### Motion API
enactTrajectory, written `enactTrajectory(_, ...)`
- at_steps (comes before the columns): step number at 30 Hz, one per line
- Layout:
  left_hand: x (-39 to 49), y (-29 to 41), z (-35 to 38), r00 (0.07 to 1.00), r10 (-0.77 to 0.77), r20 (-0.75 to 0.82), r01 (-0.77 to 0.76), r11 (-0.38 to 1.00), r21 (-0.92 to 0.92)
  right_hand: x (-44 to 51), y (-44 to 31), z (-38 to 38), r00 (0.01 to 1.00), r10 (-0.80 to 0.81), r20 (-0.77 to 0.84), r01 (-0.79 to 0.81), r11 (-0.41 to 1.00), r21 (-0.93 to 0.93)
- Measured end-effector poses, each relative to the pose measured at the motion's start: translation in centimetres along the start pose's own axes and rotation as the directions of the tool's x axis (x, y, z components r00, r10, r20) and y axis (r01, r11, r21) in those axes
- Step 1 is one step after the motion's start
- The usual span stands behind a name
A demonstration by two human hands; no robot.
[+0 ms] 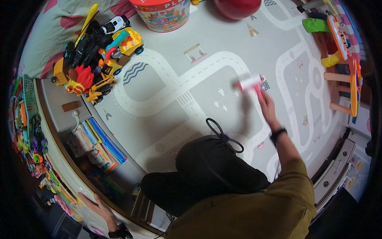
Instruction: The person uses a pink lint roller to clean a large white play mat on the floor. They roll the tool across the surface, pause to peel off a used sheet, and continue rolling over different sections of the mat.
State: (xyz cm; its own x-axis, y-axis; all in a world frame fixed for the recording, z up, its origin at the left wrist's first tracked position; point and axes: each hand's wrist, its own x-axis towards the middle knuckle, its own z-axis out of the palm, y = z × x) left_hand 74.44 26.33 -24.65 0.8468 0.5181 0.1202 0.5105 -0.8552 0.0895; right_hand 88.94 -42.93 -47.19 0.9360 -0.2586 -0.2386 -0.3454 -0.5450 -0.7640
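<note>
My right hand is closed round the pink handle of a lint roller, whose white roll is blurred just above or on the grey play mat printed with roads. At the lower left, my left hand rests with fingers spread on the pale top of a low cabinet, beside small toys. It holds nothing that I can see. A black cord loop shows at my knee, over the mat.
Toy vehicles are heaped at the upper left. A toy bucket and a red round object stand at the far side. At right is a toy activity table; books fill the cabinet shelf at left.
</note>
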Motion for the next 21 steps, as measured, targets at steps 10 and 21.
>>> enactTrajectory(10, -0.1, 0.6, -0.1, 0.998, -0.046, 0.039, 0.051, 0.986, -0.158, 24.3, -6.9, 12.3, 0.999, 0.010, 0.034, -0.010, 1.000, -0.009)
enactTrajectory(21, 0.1, -0.1, 0.3, 1.000, -0.002, -0.017, 0.000, 0.996, -0.092, -5.5, 0.0, 1.7, 0.881, 0.467, 0.076, -0.455, 0.880, -0.139)
